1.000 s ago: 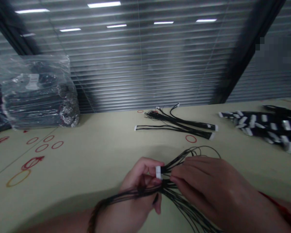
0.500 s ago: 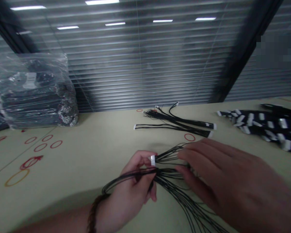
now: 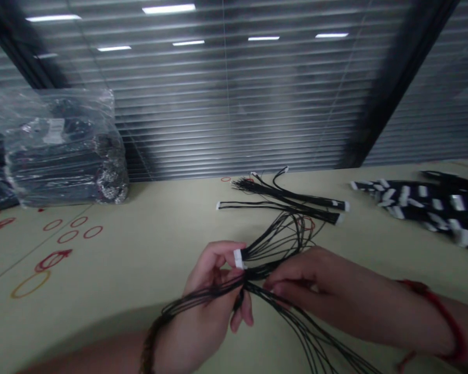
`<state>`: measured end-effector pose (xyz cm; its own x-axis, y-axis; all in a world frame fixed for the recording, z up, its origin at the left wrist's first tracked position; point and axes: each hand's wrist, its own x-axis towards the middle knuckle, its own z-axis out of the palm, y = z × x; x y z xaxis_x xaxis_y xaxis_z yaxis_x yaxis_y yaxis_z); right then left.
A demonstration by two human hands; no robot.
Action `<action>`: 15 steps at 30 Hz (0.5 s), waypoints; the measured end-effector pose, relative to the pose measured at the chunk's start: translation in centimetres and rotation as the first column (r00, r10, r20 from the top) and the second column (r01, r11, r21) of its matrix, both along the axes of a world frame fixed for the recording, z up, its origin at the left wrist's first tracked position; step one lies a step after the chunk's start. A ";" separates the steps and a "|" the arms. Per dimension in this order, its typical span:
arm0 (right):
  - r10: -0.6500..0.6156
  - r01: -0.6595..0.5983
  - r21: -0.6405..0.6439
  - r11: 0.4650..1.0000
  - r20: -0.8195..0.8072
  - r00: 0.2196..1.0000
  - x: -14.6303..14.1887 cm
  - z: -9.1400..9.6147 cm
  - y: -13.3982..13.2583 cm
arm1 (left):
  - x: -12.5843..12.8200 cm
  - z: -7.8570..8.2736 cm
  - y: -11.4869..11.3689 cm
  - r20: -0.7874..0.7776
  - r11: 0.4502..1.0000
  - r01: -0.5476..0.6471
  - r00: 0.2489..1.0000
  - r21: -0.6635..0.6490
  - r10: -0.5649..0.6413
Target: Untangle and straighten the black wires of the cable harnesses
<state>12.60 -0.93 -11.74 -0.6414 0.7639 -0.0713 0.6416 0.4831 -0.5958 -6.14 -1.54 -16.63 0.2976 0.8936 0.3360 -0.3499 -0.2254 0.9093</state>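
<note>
Right now we hold a white connector [image 3: 238, 258] in our left hand [image 3: 208, 309], the grip closed on it between thumb and fingers, over the near middle of the desk [image 3: 152, 239]. From there the black wires [image 3: 275, 241] spread in several bunches: one arches up and to the right, another lies leftward across our left hand toward the braided bracelet [image 3: 147, 350], and a third fans down to the lower right, past our right hand [image 3: 323, 285]. The grip of that right hand is nearly closed, thumb and fingertips bunched right at the wires beside the connector; which strands it has hold of, if any, we cannot tell, since the fingers hide them. A red cord bracelet [image 3: 457, 332] rings our right wrist.

Beyond our hands lie two black wire harnesses [image 3: 312, 198] with white ends, side by side, and a red rubber band [image 3: 307, 223] sits just in front of them, partly behind our wires. To the right we have a heap of white-ended harnesses [image 3: 417, 200]. To the left stands a clear plastic bag [image 3: 64, 174] packed with dark cables; in front of it are loose red rubber bands [image 3: 67, 237] and a yellow band [image 3: 30, 284].
</note>
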 end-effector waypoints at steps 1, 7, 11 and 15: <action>-0.015 0.015 -0.008 1.000 -0.023 1.000 -0.3 0.0 0.0 | 0.0 0.0 0.0 0.007 1.000 0.007 1.000 0.003 -0.007; -0.051 0.050 -0.015 0.999 -0.093 0.994 -0.1 -0.4 -0.7 | 0.2 -0.4 -0.2 0.010 0.999 0.045 0.999 0.017 -0.046; -0.088 0.091 0.009 0.996 -0.170 0.981 0.3 0.1 -0.7 | 0.1 -0.4 -0.3 -0.011 1.000 0.022 1.000 -0.007 -0.022; -0.100 0.088 -0.057 0.994 -0.237 0.966 0.6 1.4 -0.6 | 0.2 -0.2 -0.1 -0.056 0.996 -0.012 0.998 -0.090 0.007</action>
